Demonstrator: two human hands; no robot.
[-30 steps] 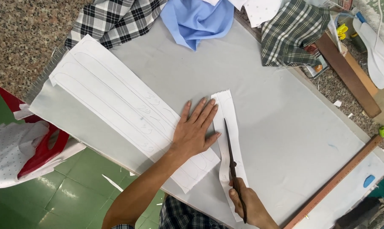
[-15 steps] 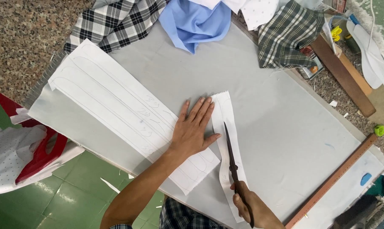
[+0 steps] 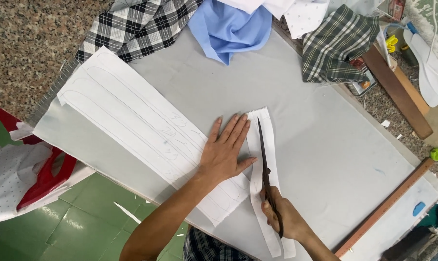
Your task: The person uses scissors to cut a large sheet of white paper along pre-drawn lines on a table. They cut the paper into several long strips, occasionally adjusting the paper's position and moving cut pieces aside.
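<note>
1. Left hand (image 3: 227, 152): flat, fingers spread, pressing the long white paper pattern sheet with pencilled curves (image 3: 146, 130) near its right edge.
2. Right hand (image 3: 282, 217): fingers clamped round the handles of the dark long-bladed scissors (image 3: 264, 159), blades nearly together, pointing away.
3. Narrow white paper strip (image 3: 267, 145): under the blades, just beside the sheet, running to the near table edge.
4. Grey cloth-covered table (image 3: 325, 145): bare to the right, up to the wooden ruler (image 3: 383, 208).
5. Blue fabric (image 3: 228, 29) and checked fabrics (image 3: 136, 26): far edge.
</note>
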